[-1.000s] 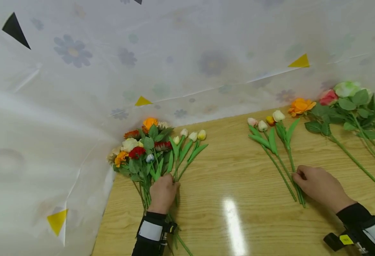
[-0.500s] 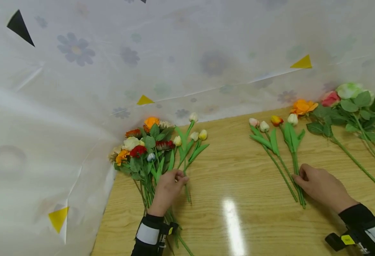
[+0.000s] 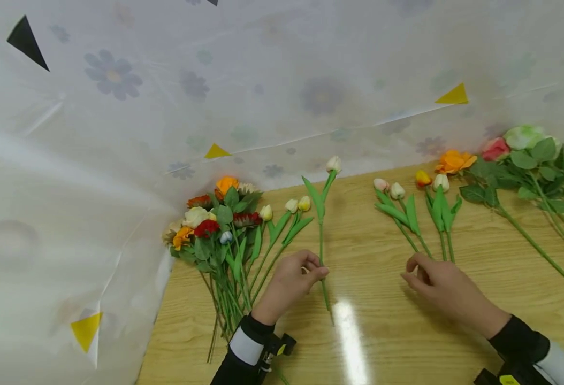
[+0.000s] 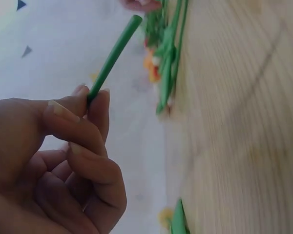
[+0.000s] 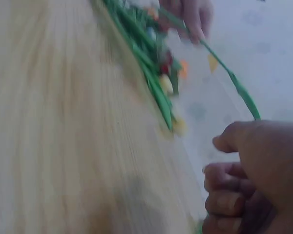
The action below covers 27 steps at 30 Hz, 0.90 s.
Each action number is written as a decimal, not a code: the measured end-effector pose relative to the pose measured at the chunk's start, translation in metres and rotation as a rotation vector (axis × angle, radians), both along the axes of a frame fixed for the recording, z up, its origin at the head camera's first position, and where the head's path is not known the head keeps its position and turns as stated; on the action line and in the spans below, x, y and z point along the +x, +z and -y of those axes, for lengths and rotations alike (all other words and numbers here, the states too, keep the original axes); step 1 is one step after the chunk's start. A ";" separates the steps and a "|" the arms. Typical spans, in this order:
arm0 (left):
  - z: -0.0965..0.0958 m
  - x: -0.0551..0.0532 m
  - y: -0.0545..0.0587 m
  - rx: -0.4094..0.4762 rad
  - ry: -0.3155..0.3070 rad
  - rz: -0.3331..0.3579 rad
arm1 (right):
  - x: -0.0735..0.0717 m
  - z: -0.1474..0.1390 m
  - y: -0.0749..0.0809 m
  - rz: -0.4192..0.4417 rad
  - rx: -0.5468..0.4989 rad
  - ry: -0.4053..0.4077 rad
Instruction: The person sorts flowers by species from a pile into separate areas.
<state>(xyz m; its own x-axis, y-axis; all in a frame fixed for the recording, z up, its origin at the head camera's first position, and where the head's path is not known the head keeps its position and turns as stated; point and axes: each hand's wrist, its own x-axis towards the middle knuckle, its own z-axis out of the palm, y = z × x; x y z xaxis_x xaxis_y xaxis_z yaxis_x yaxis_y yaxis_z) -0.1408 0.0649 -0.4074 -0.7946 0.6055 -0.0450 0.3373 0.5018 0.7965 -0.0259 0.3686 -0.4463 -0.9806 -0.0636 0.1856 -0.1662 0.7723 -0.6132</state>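
My left hand [image 3: 291, 280] pinches the green stem of a white tulip [image 3: 321, 235], its bloom pointing toward the wall. In the left wrist view the stem [image 4: 115, 58] sticks out between thumb and fingertips. To the right, my right hand [image 3: 448, 291] hovers over the table with bent fingers and holds nothing. Its thumb and fingers [image 5: 227, 202] are apart in the right wrist view. Just beyond this hand lie several tulips: pale pink and white ones [image 3: 397, 191], an orange-yellow one [image 3: 423, 178] and another white one [image 3: 441, 183]. The right hand hides some of their lower stems.
A mixed pile of artificial flowers [image 3: 207, 229] lies at the left, with pale yellow and white tulips [image 3: 291, 205] on its right side. Roses [image 3: 524, 136] and an orange flower [image 3: 455, 160] lie at the far right. A patterned white sheet [image 3: 320, 128] rises behind the wooden table [image 3: 373, 342].
My left hand has drawn the white tulip out of the left pile and carried it right. My right hand has let go of the tulip stems and moved left.
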 end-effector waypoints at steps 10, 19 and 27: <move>-0.051 0.021 0.006 0.196 -0.115 0.197 | -0.002 0.050 0.008 0.215 -0.608 0.412; -0.043 0.018 0.002 0.064 -0.078 0.124 | 0.005 0.031 0.005 0.081 -0.387 0.251; 0.019 -0.009 -0.011 -0.166 0.159 -0.092 | 0.015 -0.025 -0.003 0.038 -0.046 -0.021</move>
